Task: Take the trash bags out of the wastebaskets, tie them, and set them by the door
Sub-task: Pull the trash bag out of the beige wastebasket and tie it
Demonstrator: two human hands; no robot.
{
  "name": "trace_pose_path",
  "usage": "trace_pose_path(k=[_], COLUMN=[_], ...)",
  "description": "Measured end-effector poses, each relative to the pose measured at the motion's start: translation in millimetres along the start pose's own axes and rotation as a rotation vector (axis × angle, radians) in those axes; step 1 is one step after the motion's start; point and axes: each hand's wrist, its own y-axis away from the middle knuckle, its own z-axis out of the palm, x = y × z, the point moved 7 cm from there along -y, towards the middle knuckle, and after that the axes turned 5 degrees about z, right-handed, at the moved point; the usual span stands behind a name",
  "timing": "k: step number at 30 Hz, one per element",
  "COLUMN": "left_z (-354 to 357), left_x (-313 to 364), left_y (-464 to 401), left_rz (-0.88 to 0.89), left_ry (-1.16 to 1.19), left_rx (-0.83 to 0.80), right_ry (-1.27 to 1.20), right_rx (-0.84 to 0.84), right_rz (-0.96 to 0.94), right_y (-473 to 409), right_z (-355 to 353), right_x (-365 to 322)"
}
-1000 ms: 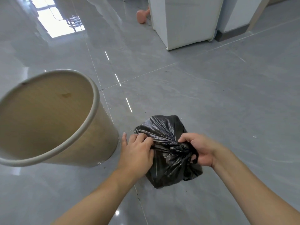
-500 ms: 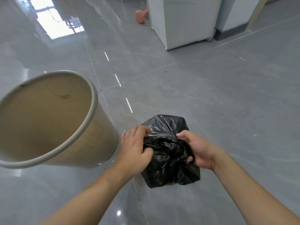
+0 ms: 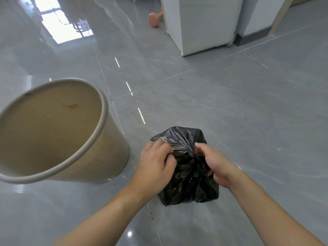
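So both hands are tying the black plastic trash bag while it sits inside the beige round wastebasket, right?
Not quite. The head view shows both hands, left hand and right hand, gripping the black plastic trash bag on the grey tiled floor, beside the empty beige round wastebasket.

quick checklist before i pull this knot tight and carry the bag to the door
1. Black plastic trash bag out of the beige round wastebasket: ok, it sits on the grey tiled floor beside it.
2. Wastebasket empty: ok, only a small stain shows inside.
3. Left hand grips the gathered bag top: ok.
4. Right hand grips the other side: ok.
5. Knot finished: cannot tell, the hands cover it.
6. Door in sight: not ok, only a white cabinet and a pink object show ahead.
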Motion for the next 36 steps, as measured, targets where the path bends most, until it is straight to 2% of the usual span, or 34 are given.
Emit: trace_pose_path(k=[3, 5, 7, 9, 11, 15, 20, 23, 25, 29, 30, 32, 34, 36], left_z=[-10.5, -8.4, -5.0, 0.8, 7.6, 11.3, 3.3, -0.2, -0.5, 1.9, 2.4, 1.0, 1.4, -0.3], left_x=[-14.2, -24.8, -40.6, -50.4, -46.9, -33.9, -80.0, -82.2, -70.2, -43.9, -36.4, -20.8, -12.3, -8.2], left_y=[4.7, 15.8, 25.1, 30.7, 27.9, 17.6, 36.9, 27.9, 17.7, 5.9, 4.9, 4.2, 5.6, 8.5], left_rz=[-0.311, -0.470, -0.666, -0.880, -0.917, -0.761, -0.925, -0.753, -0.611, -0.371, -0.295, -0.184, -0.135, -0.134], left_ry=[0.244, 0.271, 0.383, 0.661, 0.904, 0.959, 0.651, 0.262, 0.121, -0.205, -0.322, -0.512, -0.608, -0.621], left_rx=[-0.065, -0.139, -0.119, -0.054, -0.061, -0.157, 0.002, 0.026, -0.007, -0.268, -0.319, -0.391, -0.422, -0.379], right_ry=[0.555, 0.893, 1.058, 1.103, 1.110, 1.140, 1.340, 1.469, 1.525, 1.627, 1.576, 1.319, 0.950, 0.678], right_rx=[0.384, 0.588, 0.669, 0.673, 0.672, 0.688, 0.639, 0.546, 0.520, 0.477, 0.415, 0.211, -0.031, -0.266], right_rz=[-0.382, -0.645, -0.815, -0.861, -0.874, -0.918, -0.825, -0.645, -0.530, -0.287, -0.203, -0.011, 0.179, 0.313], right_y=[7.3, 17.0, 23.6, 23.6, 21.8, 19.8, 0.3, -11.3, -8.2, -1.6, -2.0, -1.7, 4.7, 14.7], right_z=[-19.7, -17.0, -9.9, -7.7, -10.5, -31.6, -55.6, -38.0, -34.1, -39.2, -40.1, -39.5, -36.0, -28.9], right_x=[-27.5, -37.0, -37.2, -33.8, -29.5, -30.4, -20.1, -15.2, -22.3, -27.3, -24.3, -12.3, 5.7, 22.8])
